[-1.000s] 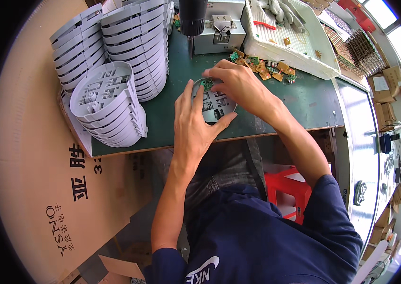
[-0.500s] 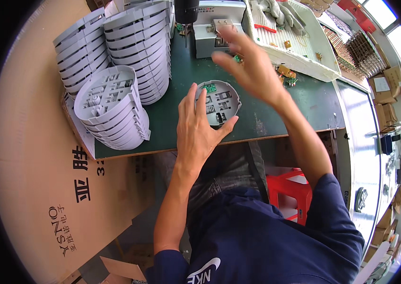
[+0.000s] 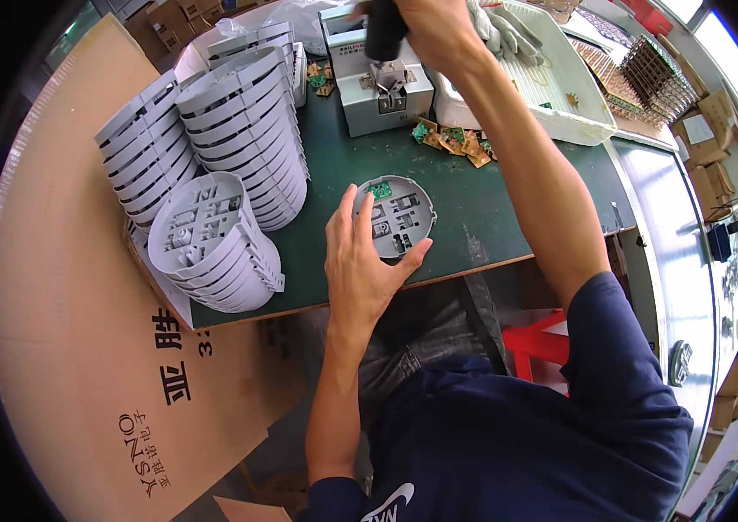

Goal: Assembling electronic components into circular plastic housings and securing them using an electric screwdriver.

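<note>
On the table in front of me lies a round grey plastic housing, open side up, with a small green circuit board at its far left. My left hand grips the housing's left and near rim between fingers and thumb. At the top of the view, my right hand is wrapped round a black electric screwdriver, its fingers partly hidden behind the tool. Below the screwdriver stands a grey box-shaped screw feeder with a metal pick-up part on its front.
Stacked grey housings crowd the table's left side, with a nearer stack by the edge. Small circuit boards lie beside the feeder. A white tray with gloves stands far right. A large cardboard box fills the left.
My right hand has moved up and left and taken hold of the screwdriver, which now tilts. My left hand still holds the housing. The whole view has shifted a little.
</note>
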Motion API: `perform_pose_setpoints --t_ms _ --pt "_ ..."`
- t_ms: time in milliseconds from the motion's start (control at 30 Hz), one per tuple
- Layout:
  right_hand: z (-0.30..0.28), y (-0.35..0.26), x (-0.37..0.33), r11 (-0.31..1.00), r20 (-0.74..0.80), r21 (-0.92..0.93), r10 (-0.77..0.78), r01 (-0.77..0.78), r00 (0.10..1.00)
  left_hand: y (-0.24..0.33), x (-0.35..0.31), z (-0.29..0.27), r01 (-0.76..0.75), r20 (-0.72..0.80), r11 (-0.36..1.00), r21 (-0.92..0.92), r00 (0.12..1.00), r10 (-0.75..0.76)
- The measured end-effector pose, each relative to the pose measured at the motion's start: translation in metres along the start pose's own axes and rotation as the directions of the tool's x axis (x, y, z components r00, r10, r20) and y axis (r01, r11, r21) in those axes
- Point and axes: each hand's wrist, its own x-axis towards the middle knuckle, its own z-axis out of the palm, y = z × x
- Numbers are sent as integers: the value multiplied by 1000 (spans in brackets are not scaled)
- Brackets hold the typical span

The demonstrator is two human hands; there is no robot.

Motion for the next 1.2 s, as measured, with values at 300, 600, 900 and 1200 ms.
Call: perform_pose_setpoints --t_ms 300,600,900,1200 --pt "-6 31 2 951 -102 -290 -143 108 985 4 0 -1 0 -4 1000 -2 1000 0" --pt "-1 4 -68 992 69 -47 123 -120 990 2 -1 1 -16 -11 1000 26 1000 16" --pt "19 8 -93 986 86 22 160 -163 983 -1 1 3 -42 -19 998 51 999 43" --pt "15 23 -95 992 122 4 128 -129 984 -1 -1 5 -23 -16 999 36 1000 24"
